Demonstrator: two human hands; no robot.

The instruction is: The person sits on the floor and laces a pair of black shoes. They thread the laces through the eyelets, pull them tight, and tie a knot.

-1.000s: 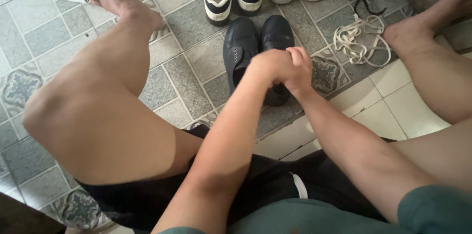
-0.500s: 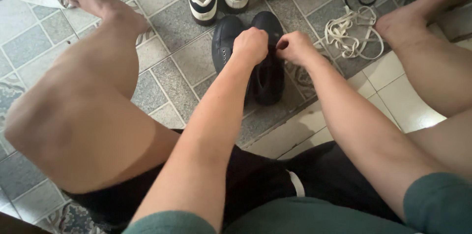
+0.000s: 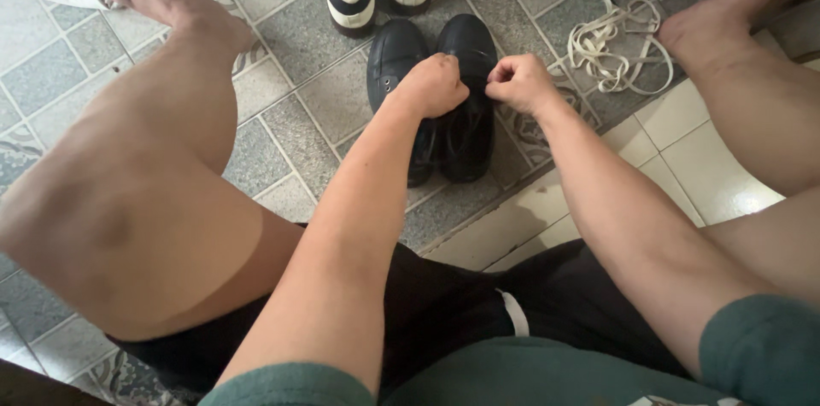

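Head view: grey tiled floor (image 3: 299, 30); left hand (image 3: 434, 86), right hand (image 3: 519, 83) clenched over black shoes (image 3: 465, 56).

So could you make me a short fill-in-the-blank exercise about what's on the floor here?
1. Both hands, the left hand and the right hand, are at a pair of ___ shoes.
2. The loose pile of laces beside the right foot is ___ in colour.
3. The floor is covered in ___.

Missing words: black; cream; tiles
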